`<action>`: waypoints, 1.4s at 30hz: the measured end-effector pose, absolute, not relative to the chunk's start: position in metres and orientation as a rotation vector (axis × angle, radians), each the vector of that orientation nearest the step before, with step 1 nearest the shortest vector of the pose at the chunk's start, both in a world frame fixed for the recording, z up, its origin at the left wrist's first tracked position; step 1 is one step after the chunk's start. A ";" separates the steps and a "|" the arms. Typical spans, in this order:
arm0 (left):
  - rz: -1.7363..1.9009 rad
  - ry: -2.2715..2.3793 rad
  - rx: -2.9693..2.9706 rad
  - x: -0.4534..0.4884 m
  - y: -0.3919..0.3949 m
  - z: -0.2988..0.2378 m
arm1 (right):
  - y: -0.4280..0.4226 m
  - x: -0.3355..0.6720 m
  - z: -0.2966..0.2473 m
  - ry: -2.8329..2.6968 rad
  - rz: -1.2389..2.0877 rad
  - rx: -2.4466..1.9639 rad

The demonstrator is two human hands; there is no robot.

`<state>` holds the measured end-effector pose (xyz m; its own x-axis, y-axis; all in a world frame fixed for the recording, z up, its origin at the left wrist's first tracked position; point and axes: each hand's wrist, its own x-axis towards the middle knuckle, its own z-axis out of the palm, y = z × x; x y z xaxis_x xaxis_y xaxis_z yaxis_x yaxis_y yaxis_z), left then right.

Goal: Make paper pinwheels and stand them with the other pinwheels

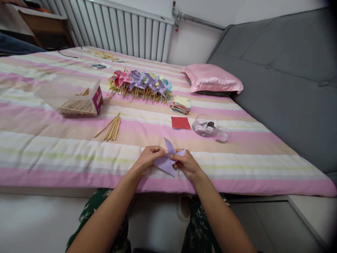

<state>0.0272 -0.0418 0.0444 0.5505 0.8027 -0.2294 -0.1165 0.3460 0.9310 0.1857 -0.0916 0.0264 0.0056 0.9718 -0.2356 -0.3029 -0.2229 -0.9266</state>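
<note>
We hold the purple paper pinwheel [165, 163] just above the bed [52, 147], at its near edge; our left hand [147, 159] and right hand [186, 164] pinch its centre from either side, fingers closed, both equally near, its longest points running away from us

Illumination is bright, even and diffuse, with no hard shadows. A soft shadow lies under the pink pillow [213, 79] at upper centre-right, and its satin surface shows a mild sheen. The clear jar [204, 127] carries small highlights. Focus is sharp at frame centre, including the purple paper [165, 163]. Wide-angle distortion bows the striped bedspread [52, 154] toward the lower border. Dark vignetting clips the right-hand corners.
</note>
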 end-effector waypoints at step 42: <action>0.974 0.885 0.695 0.027 -0.040 0.046 | -0.107 0.153 0.003 -1.516 0.485 -1.255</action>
<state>0.0273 -0.0396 0.0463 0.2828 0.9069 -0.3125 -0.3973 0.4072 0.8224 0.1525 -0.1072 0.0027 0.1118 0.8818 0.4583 0.4523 0.3655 -0.8135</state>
